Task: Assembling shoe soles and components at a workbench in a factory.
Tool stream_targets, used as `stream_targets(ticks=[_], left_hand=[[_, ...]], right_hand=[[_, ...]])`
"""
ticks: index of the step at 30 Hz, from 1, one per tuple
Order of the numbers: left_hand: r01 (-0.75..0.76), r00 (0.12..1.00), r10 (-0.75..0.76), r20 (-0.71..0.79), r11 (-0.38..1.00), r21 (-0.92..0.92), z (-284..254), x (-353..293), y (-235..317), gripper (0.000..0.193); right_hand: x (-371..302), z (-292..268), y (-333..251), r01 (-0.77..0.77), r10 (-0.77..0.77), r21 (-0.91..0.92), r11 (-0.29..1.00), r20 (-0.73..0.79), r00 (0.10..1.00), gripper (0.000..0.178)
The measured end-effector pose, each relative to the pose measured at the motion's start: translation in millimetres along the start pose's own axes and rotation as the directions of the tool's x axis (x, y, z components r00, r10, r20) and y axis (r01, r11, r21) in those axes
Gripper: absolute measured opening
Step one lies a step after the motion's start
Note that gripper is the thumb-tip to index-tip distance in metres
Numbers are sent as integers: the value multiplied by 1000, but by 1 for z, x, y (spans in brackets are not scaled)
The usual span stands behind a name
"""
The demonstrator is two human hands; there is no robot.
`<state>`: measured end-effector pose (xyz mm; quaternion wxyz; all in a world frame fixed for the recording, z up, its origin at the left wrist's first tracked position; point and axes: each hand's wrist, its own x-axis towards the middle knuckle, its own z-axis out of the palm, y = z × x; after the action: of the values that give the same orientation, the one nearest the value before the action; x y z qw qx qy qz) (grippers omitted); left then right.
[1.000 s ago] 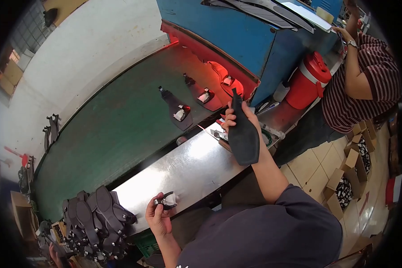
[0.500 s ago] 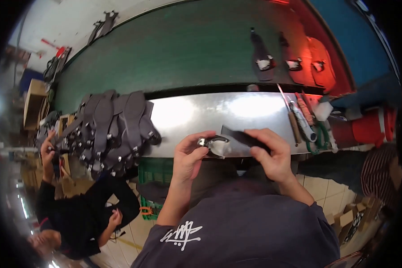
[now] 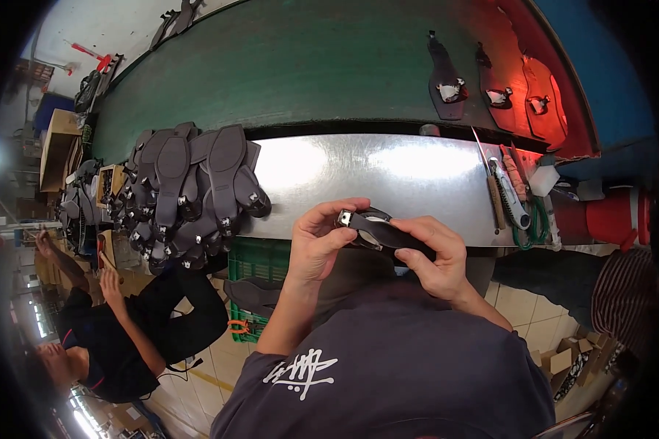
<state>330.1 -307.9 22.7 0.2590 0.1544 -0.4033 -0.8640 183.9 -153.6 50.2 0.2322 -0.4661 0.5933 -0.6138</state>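
Observation:
My left hand (image 3: 316, 245) pinches the shiny-tipped end of a dark shoe part (image 3: 377, 233) between thumb and fingertips. My right hand (image 3: 441, 256) grips the other end, where a dark grey strip lies over a black rim with a pale inner face. Both hands are close together in front of my body, at the near edge of the metal worktop (image 3: 329, 186). To their left lies a heap of dark grey shoe soles (image 3: 172, 164) with shiny pieces at their ends. My right fingers hide much of the strip.
A green belt (image 3: 285, 66) runs behind the worktop, with three dark soles (image 3: 447, 88) at its right under red light. A utility knife (image 3: 511, 194) and other hand tools lie right. A green crate (image 3: 256, 267) stands below. Another person (image 3: 124, 329) sits at left.
My right hand has moved left, bringing the dark strip over the black part in my left hand; the gap between them has closed. The other person's lower hand has risen.

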Motion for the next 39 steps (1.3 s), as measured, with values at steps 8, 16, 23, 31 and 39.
stream_targets(ticks=[8,16,23,31,39], left_hand=[[23,1000,-23,-13,1000,7,2,2,-1,34],[-37,999,40,-22,995,90,5,3,-5,34],[-155,986,133,105,959,237,-1,5,-5,40],[-197,964,127,235,933,301,-3,6,-3,42],[-202,960,107,258,904,377,5,2,-1,42]], right_hand=[[1,-3,1,-17,17,-6,1000,6,1000,37],[5,-9,-1,25,-25,-113,993,3,1000,36],[10,-13,-7,72,-60,-210,975,64,996,38],[12,-19,-13,147,-114,-372,916,110,987,32],[9,-20,-20,180,-124,-459,870,149,981,35]])
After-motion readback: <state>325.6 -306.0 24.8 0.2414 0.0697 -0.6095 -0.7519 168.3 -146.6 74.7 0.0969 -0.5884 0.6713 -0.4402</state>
